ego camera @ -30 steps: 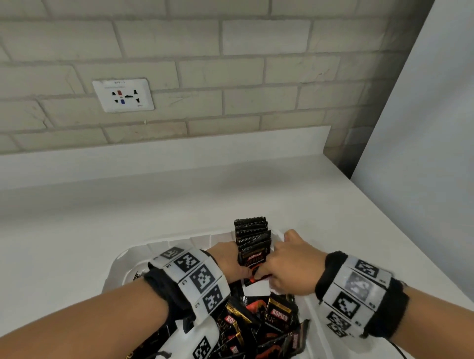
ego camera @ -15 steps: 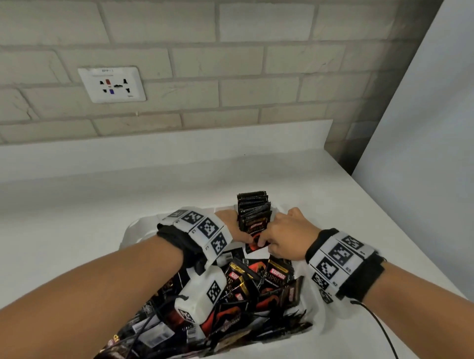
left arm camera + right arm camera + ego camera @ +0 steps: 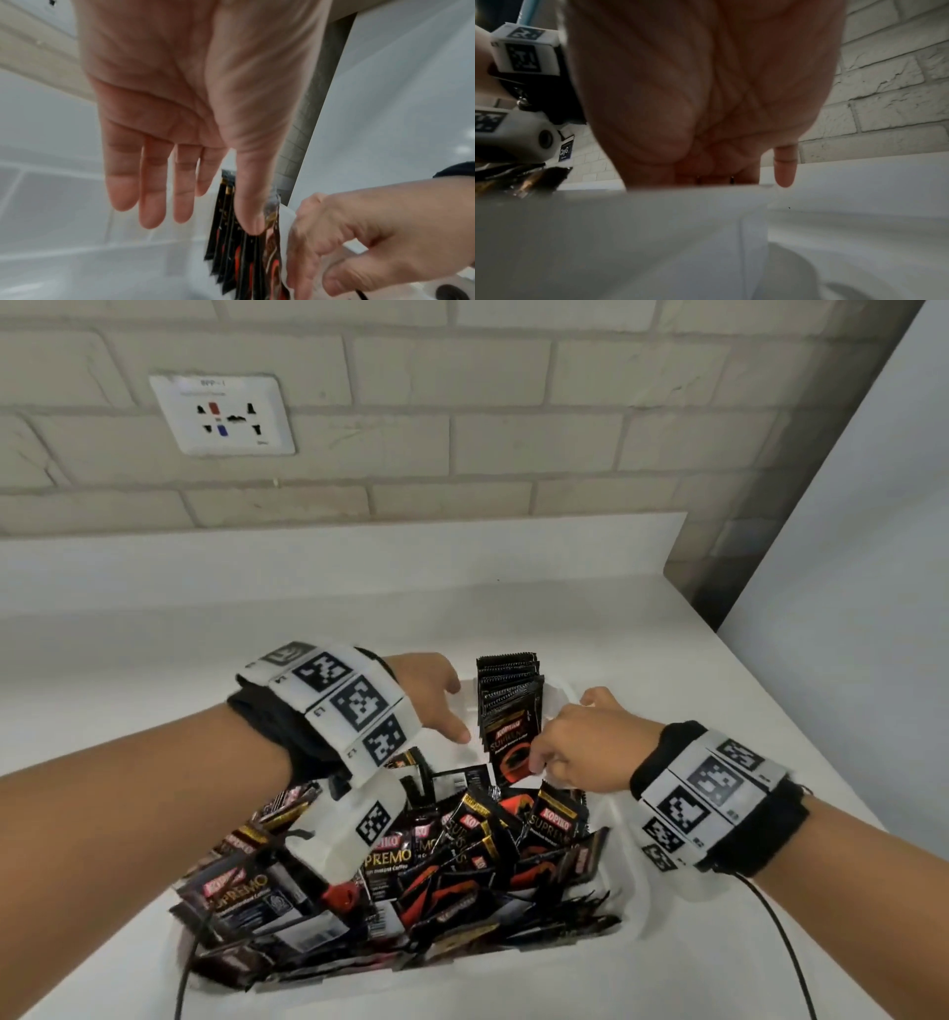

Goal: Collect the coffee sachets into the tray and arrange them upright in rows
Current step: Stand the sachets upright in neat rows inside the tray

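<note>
The Kopiko Supremo coffee sachets (image 3: 462, 855) look light, thin and glossy, so they will likely slide over one another and flop unless braced from both sides; a pinch on the flat faces near a crimped edge seems the safest hold. They are black foil packets with red-and-gold print and serrated ends. Most lie jumbled in the near part of the white tray (image 3: 629, 880), while a short upright row (image 3: 508, 695) stands on edge at the far end. The left hand (image 3: 431, 695) hangs beside that row with fingers straight and slightly spread, holding nothing; in the left wrist view its thumb overlaps the row's edge, contact uncertain. The right hand (image 3: 580, 747) has its fingers curled, seemingly pinching the frontmost sachet (image 3: 511, 752) of the row, though the grip itself is partly hidden.
</note>
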A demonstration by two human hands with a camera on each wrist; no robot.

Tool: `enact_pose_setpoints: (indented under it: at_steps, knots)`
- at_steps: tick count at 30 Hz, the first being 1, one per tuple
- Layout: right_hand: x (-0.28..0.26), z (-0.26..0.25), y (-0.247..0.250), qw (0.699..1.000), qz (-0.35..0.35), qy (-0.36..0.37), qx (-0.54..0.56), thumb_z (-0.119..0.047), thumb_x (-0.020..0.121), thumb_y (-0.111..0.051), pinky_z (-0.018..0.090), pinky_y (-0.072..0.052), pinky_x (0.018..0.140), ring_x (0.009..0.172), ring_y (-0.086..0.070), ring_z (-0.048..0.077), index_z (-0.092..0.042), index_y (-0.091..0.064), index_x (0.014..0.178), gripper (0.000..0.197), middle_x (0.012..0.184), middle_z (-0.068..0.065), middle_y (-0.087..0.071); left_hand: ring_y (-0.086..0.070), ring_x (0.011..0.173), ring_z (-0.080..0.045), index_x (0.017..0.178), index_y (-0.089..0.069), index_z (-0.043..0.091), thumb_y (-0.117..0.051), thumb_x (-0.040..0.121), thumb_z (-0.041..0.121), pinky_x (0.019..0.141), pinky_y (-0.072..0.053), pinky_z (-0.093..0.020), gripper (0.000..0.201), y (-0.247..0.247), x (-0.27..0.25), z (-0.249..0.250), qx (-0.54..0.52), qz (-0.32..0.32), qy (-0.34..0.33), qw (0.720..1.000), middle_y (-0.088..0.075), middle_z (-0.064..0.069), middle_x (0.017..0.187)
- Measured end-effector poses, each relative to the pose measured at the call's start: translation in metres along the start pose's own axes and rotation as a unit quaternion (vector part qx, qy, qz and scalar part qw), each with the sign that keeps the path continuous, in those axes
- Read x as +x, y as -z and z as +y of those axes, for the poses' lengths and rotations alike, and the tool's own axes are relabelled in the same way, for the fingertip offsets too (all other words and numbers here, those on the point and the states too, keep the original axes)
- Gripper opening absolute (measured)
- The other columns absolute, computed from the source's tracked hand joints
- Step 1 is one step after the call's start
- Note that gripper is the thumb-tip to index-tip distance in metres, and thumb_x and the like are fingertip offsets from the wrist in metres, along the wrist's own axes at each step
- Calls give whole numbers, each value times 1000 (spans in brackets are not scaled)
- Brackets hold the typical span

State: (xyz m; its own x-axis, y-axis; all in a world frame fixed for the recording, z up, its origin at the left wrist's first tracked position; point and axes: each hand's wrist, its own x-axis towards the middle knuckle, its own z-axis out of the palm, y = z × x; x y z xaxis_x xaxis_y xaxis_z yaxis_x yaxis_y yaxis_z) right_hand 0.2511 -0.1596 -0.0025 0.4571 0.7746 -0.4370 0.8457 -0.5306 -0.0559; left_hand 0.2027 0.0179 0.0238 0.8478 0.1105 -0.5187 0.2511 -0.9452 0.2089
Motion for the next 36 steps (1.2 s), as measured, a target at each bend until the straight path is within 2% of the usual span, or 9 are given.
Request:
enact_pose_setpoints:
  at_steps: [4,11,15,20,28,30,32,34,36]
  knots:
    - [-8,-3,4,1000,-25,-4,15,-19,96,-40,38,-7,109,112,-52,11,-25,-60,116,29,117,-9,-63,-49,122,-17,138,-43,10,-60,88,38,105,-36,-30,60,5,-19,-3,7,7,-9,1000,-54,-2,133]
    - [-23,-9,19,997,41,-33,55,-30,98,-39,32,-21,99,106,-52,11,-31,-57,119,28,117,-10,-61,-52,116,-18,132,-50,6,-44,97,33,96,-39,-27,44,-15,-26,18,58,-36,-58,996,-55,-5,130]
    - [-27,-7,18,989,42,-37,138,-30,97,-43,28,-34,97,110,-51,9,-28,-57,122,29,124,-9,-58,-38,59,-9,74,-48,11,-43,98,33,54,-29,-18,33,-26,-11,28,96,-41,-41,994,-41,2,69]
    - [-23,-13,10,995,-29,-14,96,-30,97,-43,35,-24,103,118,-47,13,-29,-50,129,33,129,-8,-55,-32,54,-7,61,-35,16,-44,98,28,48,-27,-16,39,-26,-4,31,116,-27,-36,992,-36,4,63]
    - [-18,-18,17,995,-30,-19,88,-31,97,-43,36,-21,99,114,-49,15,-30,-45,132,35,124,-6,-57,-38,59,-8,69,-43,13,-41,99,30,54,-30,-16,35,-20,-3,33,135,-50,-43,989,-46,1,75]
    - [-21,-18,19,995,-19,-15,97,-32,97,-43,34,-20,100,109,-50,9,-31,-46,132,35,123,-9,-57,-53,84,-14,102,-57,5,-39,99,32,75,-41,-21,32,-12,-13,32,130,-62,-46,989,-56,-5,102]
    - [-28,-17,20,994,-6,-7,109,-33,97,-43,31,-22,98,90,-47,-2,-31,-48,130,34,121,-12,-58,-51,117,-18,134,-44,5,-38,99,36,98,-37,-27,47,1,-30,27,137,-41,-50,988,-53,-5,132]
    - [-36,-16,22,991,-2,6,134,-33,96,-46,22,-31,87,78,-43,-6,-31,-51,128,33,120,-11,-58,-45,126,-15,141,-38,10,-39,97,40,105,-31,-26,53,17,-49,18,125,-10,-58,990,-47,-1,141]
    - [-47,-15,22,987,-15,19,156,-34,93,-49,16,-37,81,90,-50,-1,-30,-51,128,34,121,-10,-58,-48,122,-10,142,-38,20,-42,94,44,106,-31,-25,54,33,-72,9,89,29,-61,994,-50,7,138]
